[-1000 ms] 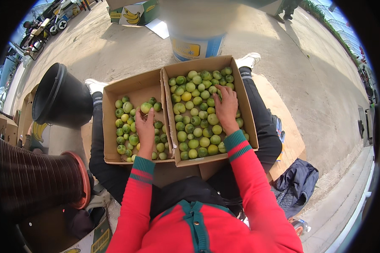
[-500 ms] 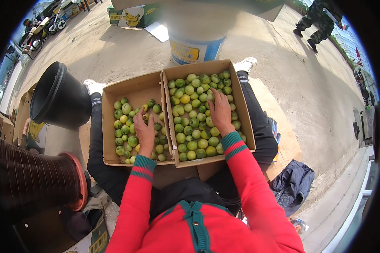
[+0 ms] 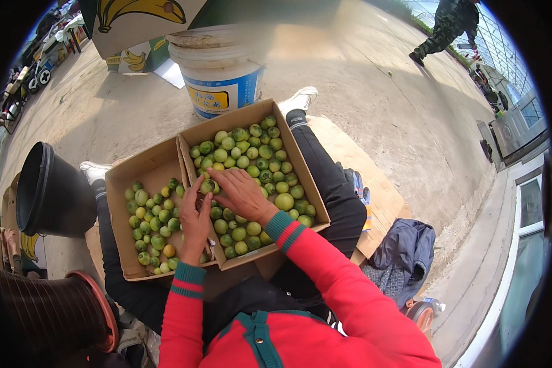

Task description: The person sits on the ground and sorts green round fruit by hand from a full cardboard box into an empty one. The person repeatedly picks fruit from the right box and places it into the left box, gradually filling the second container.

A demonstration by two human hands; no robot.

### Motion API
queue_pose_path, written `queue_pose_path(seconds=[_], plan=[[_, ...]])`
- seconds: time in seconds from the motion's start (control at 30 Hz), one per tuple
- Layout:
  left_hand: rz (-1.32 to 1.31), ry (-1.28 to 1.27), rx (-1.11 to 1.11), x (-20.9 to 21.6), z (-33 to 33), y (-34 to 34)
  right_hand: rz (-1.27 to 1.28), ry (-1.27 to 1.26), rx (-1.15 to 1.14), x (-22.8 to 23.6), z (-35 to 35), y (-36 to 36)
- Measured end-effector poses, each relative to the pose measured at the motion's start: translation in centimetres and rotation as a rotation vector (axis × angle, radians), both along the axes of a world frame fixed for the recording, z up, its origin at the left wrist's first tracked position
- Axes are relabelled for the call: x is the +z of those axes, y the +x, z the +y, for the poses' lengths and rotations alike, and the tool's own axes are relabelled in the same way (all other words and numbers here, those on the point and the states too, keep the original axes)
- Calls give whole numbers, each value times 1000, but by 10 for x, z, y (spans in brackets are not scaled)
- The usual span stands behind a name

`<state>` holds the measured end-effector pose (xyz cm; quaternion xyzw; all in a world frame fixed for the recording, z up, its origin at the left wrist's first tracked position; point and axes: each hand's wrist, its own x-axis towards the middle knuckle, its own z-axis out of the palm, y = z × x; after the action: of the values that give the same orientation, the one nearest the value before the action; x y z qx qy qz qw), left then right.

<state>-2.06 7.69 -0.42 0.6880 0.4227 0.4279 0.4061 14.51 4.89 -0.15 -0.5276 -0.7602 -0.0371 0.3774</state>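
Two cardboard boxes of round green tomatoes sit side by side between my legs. Above the wall where they meet, my hands have come together around one small green tomato (image 3: pixel 210 186). My left hand (image 3: pixel 194 224) is closed, its fingertips and thumb at the tomato's left side and underside. From the right, my right hand (image 3: pixel 244 195) lies palm down with its fingers on the same fruit; its thumb is partly hidden. The left box (image 3: pixel 156 164) has a bare back part. In the fuller right box (image 3: pixel 316 211) lie many green tomatoes, a few yellowish.
A white bucket (image 3: pixel 218 73) stands behind the boxes, near banana cartons (image 3: pixel 142 56). To the left are a black bucket (image 3: pixel 61 193) and a brown ribbed stack (image 3: pixel 43 306). At right lie cardboard (image 3: pixel 365 178) and a dark jacket (image 3: pixel 405 254). A person walks at far right.
My right hand has moved left from the right box to meet my left hand. They now hold a tomato between them. The view has swung right, and the walking person has moved.
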Motion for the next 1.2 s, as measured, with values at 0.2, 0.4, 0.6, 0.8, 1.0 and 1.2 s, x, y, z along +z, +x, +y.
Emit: queue_pose_path(seconds=[0.2,0.4,0.6,0.8,1.0,1.2], plan=[[85,73,413,-32,36,-29,25,-48,-160,-8,4,10],[649,74,266,-79,31,-41,91,-133,-383,-25,12,18],[686,170,307,-91,24,-36,-101,-193,-471,-37,53,38],[626,144,339,-89,19,-34,-254,-599,-501,-31,108,66],[510,158,378,-75,22,-33,-124,-406,-452,-32,83,63],[256,304,352,-42,15,-25,130,-464,-433,-20,22,33]])
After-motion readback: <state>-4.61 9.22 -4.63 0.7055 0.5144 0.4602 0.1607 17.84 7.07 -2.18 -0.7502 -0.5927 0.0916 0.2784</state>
